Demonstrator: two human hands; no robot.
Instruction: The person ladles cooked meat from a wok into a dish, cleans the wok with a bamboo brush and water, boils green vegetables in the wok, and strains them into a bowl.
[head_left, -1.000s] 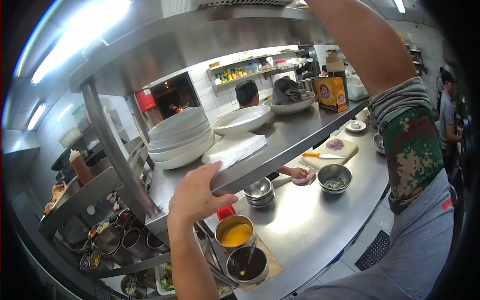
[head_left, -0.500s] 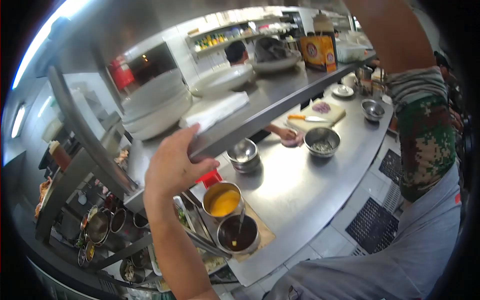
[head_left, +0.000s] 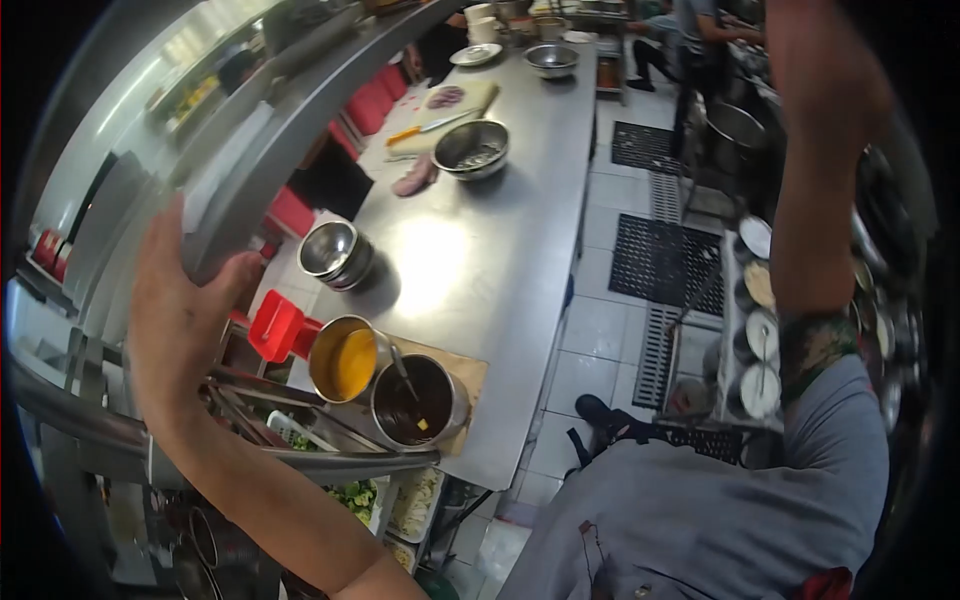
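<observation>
Tilted down from shelf [head_left: 310, 108] toward counter [head_left: 505, 285] below, best steadied with left hand [head_left: 180, 315] open beside shelf, unable to tell right hand [head_left: 830, 75]'s grip.

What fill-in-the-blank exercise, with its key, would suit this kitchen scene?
The person's ____ hand is the one nearer the metal shelf.
The orange-handled knife rests on the ____.
The plastic container beside the pot of yellow liquid is colored ____.
Of the yellow and dark liquids, the utensil stands in the ____ one.

Missing words: left; cutting board; red; dark.
</observation>
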